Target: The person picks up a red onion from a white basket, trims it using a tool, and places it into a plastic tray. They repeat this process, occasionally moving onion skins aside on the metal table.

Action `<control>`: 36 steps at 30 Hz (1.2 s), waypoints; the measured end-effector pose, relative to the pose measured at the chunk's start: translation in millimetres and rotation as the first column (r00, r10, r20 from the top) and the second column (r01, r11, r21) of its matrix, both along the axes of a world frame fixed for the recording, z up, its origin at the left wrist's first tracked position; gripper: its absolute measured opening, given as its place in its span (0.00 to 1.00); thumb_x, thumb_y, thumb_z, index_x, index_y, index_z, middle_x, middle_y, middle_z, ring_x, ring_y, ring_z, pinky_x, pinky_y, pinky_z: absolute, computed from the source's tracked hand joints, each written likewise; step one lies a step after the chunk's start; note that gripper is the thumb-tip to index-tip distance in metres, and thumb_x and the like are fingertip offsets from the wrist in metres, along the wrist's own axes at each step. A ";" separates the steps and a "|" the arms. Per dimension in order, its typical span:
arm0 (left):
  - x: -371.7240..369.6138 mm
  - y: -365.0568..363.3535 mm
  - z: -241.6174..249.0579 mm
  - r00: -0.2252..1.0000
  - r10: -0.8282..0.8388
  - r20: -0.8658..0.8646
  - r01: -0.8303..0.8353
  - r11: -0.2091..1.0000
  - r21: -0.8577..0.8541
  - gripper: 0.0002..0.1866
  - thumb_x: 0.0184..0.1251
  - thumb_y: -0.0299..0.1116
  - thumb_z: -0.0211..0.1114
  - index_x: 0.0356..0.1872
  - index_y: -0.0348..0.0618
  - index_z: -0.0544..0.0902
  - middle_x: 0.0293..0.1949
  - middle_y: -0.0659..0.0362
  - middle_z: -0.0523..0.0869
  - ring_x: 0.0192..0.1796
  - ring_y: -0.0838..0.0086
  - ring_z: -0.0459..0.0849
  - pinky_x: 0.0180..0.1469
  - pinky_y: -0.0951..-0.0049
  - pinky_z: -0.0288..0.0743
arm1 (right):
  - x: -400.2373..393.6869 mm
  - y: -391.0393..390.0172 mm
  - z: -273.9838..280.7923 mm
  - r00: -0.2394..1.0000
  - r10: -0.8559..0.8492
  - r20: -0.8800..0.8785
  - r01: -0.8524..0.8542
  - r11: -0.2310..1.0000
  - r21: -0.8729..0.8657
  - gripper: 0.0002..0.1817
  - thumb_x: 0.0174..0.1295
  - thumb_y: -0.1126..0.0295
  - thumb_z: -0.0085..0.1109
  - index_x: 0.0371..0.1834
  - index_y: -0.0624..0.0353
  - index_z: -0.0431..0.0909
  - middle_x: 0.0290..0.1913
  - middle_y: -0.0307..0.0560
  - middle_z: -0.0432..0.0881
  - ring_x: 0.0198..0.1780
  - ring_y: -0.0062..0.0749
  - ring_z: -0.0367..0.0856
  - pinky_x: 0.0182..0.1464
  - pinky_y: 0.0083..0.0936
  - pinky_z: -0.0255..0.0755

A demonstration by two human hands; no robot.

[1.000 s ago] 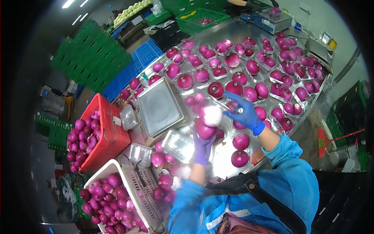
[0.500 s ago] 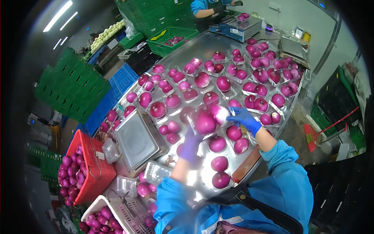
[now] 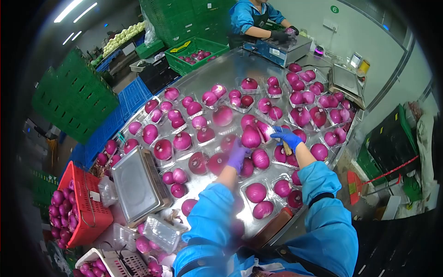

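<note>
My left hand (image 3: 238, 155), in a purple glove, has its fingers wrapped against a large red onion (image 3: 250, 137) over the metal table. My right hand (image 3: 287, 138), in a blue glove, holds a purple-and-white onion (image 3: 265, 131) beside it; a small brown-handled tool (image 3: 287, 148) shows under that palm. Around both hands lie many red onions, singly or in clear plastic trays. One tray (image 3: 273, 201) close to my body bears several onions.
A scale (image 3: 137, 183) stands at the left, with a red crate (image 3: 92, 203) and a white basket (image 3: 122, 263) of onions nearby. A green crate (image 3: 196, 55) is at the back. A co-worker (image 3: 258, 23) handles something at a blue scale (image 3: 282, 48).
The view has shifted, and more of the co-worker shows. My left hand now appears sharp against the onion, where it was blurred by motion. Both hands remain close together.
</note>
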State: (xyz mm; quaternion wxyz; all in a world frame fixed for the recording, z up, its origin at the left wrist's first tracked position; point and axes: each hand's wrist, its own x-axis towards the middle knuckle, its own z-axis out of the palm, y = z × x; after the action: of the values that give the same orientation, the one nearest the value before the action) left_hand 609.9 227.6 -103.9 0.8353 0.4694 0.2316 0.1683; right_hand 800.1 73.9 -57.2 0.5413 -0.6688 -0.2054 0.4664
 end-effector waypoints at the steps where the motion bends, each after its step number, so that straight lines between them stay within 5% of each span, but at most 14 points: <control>1: 4.0 3.0 -6.0 1.000 0.005 -0.002 -0.005 1.000 -0.004 0.44 0.41 0.15 0.57 0.66 0.42 0.53 0.44 0.53 0.73 0.38 0.67 0.77 0.26 0.74 0.74 | -0.6 3.2 -1.3 1.000 -0.010 0.009 0.011 1.000 -0.025 0.40 0.49 0.61 0.66 0.66 0.57 0.58 0.59 0.46 0.68 0.48 0.35 0.72 0.38 0.30 0.72; 4: -1.0 4.4 -12.5 0.998 0.041 -0.041 -0.034 0.988 0.151 0.46 0.42 0.16 0.57 0.68 0.43 0.49 0.53 0.48 0.69 0.46 0.62 0.78 0.37 0.72 0.77 | 2.8 5.3 -0.1 0.999 0.002 -0.042 -0.003 0.999 -0.035 0.43 0.49 0.58 0.65 0.67 0.57 0.55 0.59 0.50 0.67 0.52 0.37 0.70 0.39 0.31 0.72; 6: -16.3 -0.2 -4.6 0.970 0.173 -0.173 -0.057 0.849 0.525 0.45 0.44 0.17 0.58 0.69 0.44 0.49 0.63 0.47 0.62 0.55 0.61 0.75 0.51 0.69 0.73 | -4.1 0.4 5.3 1.000 -0.026 0.009 0.025 1.000 0.010 0.44 0.49 0.57 0.65 0.68 0.57 0.53 0.60 0.51 0.67 0.52 0.37 0.70 0.39 0.32 0.73; 10: -86.1 -27.6 61.0 0.999 0.003 -0.048 0.013 0.946 0.324 0.41 0.48 0.20 0.58 0.68 0.43 0.53 0.66 0.49 0.60 0.62 0.64 0.68 0.60 0.70 0.65 | -8.3 -13.9 18.8 0.978 -0.128 0.163 0.115 0.990 0.085 0.42 0.50 0.57 0.64 0.66 0.58 0.55 0.56 0.49 0.71 0.43 0.31 0.76 0.30 0.23 0.73; 12: -129.8 -38.9 65.5 0.988 -0.075 -0.132 0.140 0.790 0.597 0.34 0.53 0.21 0.56 0.65 0.40 0.60 0.62 0.54 0.68 0.63 0.69 0.67 0.62 0.70 0.62 | -15.1 -34.8 15.8 0.969 -0.196 0.150 0.169 0.970 0.176 0.36 0.52 0.60 0.63 0.63 0.60 0.61 0.50 0.44 0.75 0.35 0.22 0.78 0.19 0.16 0.68; 15: -200.5 -52.2 63.5 0.991 -0.049 -0.124 0.123 0.688 0.715 0.27 0.56 0.27 0.57 0.61 0.37 0.66 0.63 0.51 0.66 0.66 0.66 0.62 0.62 0.69 0.63 | -39.9 -82.3 19.2 0.974 -0.200 0.105 0.164 0.947 0.277 0.30 0.56 0.61 0.59 0.62 0.58 0.64 0.48 0.42 0.77 0.41 0.19 0.76 0.30 0.16 0.71; 16: -221.2 -59.9 67.9 0.977 0.058 -0.207 0.133 0.594 0.793 0.27 0.56 0.28 0.59 0.59 0.37 0.67 0.62 0.50 0.66 0.66 0.64 0.62 0.63 0.67 0.61 | -60.8 -101.4 43.6 0.976 -0.177 0.124 0.156 0.975 0.161 0.30 0.56 0.63 0.59 0.63 0.58 0.64 0.50 0.43 0.77 0.47 0.21 0.75 0.40 0.19 0.73; 18: -261.6 -71.9 57.5 0.941 0.243 -0.234 0.145 0.336 0.931 0.31 0.49 0.26 0.63 0.60 0.41 0.68 0.62 0.48 0.67 0.64 0.57 0.65 0.64 0.63 0.58 | -82.9 -138.2 31.6 0.961 -0.173 0.215 0.152 0.982 0.110 0.32 0.55 0.64 0.61 0.64 0.58 0.62 0.51 0.44 0.77 0.48 0.23 0.75 0.43 0.20 0.72; 22: -317.1 -106.3 48.3 0.895 0.328 -0.301 0.268 0.144 0.953 0.47 0.41 0.42 0.72 0.66 0.44 0.59 0.67 0.42 0.53 0.69 0.46 0.50 0.68 0.52 0.45 | -146.6 -190.2 41.7 0.915 -0.231 0.330 0.251 0.968 -0.021 0.39 0.51 0.65 0.66 0.67 0.58 0.57 0.55 0.46 0.74 0.53 0.27 0.74 0.53 0.22 0.69; 24: -325.9 -123.0 46.6 0.866 0.355 -0.353 0.325 0.139 0.935 0.49 0.40 0.45 0.72 0.67 0.44 0.58 0.68 0.42 0.51 0.69 0.45 0.48 0.67 0.50 0.44 | -174.8 -210.9 58.7 0.924 -0.236 0.302 0.295 0.941 -0.168 0.44 0.49 0.63 0.68 0.68 0.59 0.53 0.62 0.49 0.68 0.60 0.32 0.69 0.59 0.26 0.64; 26: -326.9 -136.8 44.9 0.802 0.399 -0.444 0.435 0.118 0.893 0.54 0.38 0.55 0.70 0.68 0.48 0.54 0.69 0.42 0.47 0.69 0.42 0.44 0.65 0.40 0.39 | -200.5 -230.4 35.5 0.896 -0.305 0.323 0.358 0.926 -0.119 0.46 0.48 0.62 0.69 0.69 0.59 0.51 0.64 0.50 0.65 0.62 0.34 0.66 0.60 0.28 0.63; 29: -314.6 -144.6 43.4 0.829 0.381 -0.409 0.427 0.041 0.903 0.55 0.37 0.56 0.70 0.69 0.50 0.53 0.69 0.42 0.45 0.69 0.42 0.44 0.63 0.35 0.37 | -230.8 -246.7 12.1 0.849 -0.358 0.389 0.421 0.903 -0.088 0.50 0.46 0.59 0.71 0.69 0.59 0.50 0.67 0.53 0.58 0.65 0.38 0.62 0.62 0.30 0.60; 33: -278.8 -144.1 40.6 0.904 0.211 -0.371 0.373 0.034 0.927 0.53 0.39 0.54 0.69 0.69 0.54 0.52 0.70 0.44 0.44 0.69 0.41 0.43 0.61 0.33 0.42 | -255.6 -250.0 12.1 0.760 -0.409 0.506 0.472 0.882 0.003 0.48 0.44 0.59 0.71 0.68 0.59 0.54 0.65 0.54 0.62 0.65 0.39 0.63 0.62 0.30 0.62; 36: -232.6 -136.0 46.6 0.884 0.272 -0.380 0.386 0.032 0.922 0.52 0.39 0.53 0.69 0.69 0.57 0.53 0.70 0.46 0.44 0.70 0.41 0.42 0.61 0.33 0.43 | -232.3 -238.7 14.4 0.604 -0.338 0.721 0.426 0.902 0.066 0.43 0.43 0.59 0.70 0.66 0.54 0.60 0.64 0.52 0.65 0.62 0.39 0.67 0.58 0.28 0.66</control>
State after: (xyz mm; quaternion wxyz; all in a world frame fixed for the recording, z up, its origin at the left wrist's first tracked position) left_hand 377.3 91.6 -57.3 0.1928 0.9479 0.2185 0.1287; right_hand 567.8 -164.8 -42.8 0.4657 -0.8541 -0.2257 0.0520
